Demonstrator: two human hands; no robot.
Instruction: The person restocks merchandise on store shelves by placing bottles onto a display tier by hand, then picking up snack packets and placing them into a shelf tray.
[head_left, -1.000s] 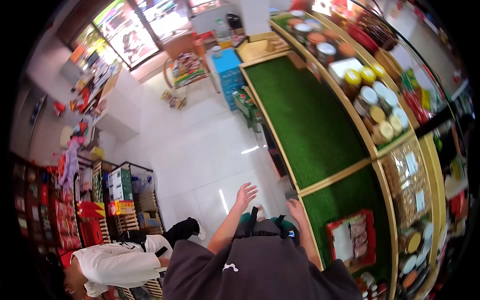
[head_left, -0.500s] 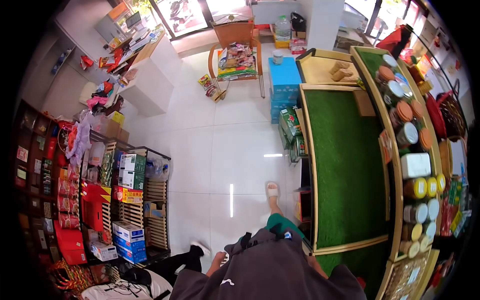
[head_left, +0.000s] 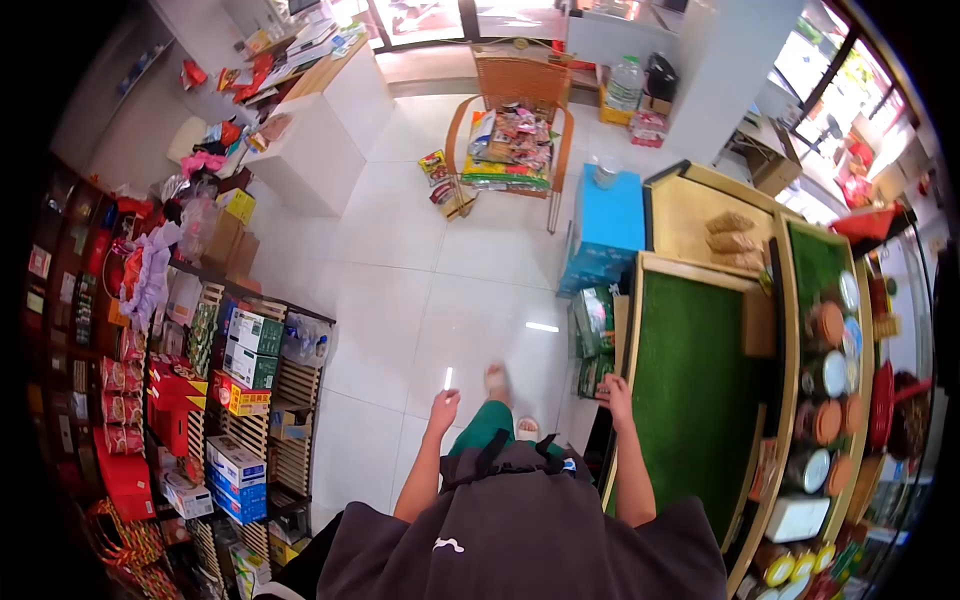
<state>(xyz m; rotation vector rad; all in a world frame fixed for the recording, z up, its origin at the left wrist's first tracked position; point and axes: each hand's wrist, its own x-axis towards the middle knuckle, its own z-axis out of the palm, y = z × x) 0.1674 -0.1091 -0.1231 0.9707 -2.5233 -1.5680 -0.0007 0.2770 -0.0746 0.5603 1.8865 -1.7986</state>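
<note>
My left hand [head_left: 446, 406] hangs over the tiled floor in front of me, its fingers loosely bent and nothing visible in them. To the right, my right hand [head_left: 616, 396] is held out with the fingers apart, also without anything in it. It is beside the wooden edge of the display stand [head_left: 690, 400] lined with green turf; whether it touches that edge I cannot tell. Green cartons [head_left: 595, 325] are just beyond the right hand.
Ahead, a wicker armchair [head_left: 522, 80] holds a pile of packets [head_left: 515, 140]. Blue boxes [head_left: 608, 215] stand right of it, with a jar [head_left: 606, 172] on top. Jars [head_left: 827, 373] line the right shelf. A slatted rack [head_left: 290, 400] with cartons is at left.
I have moved forward; the chair and blue boxes appear nearer. Both hands have come up from my sides into clearer view. The other person at lower left has mostly left the view.
</note>
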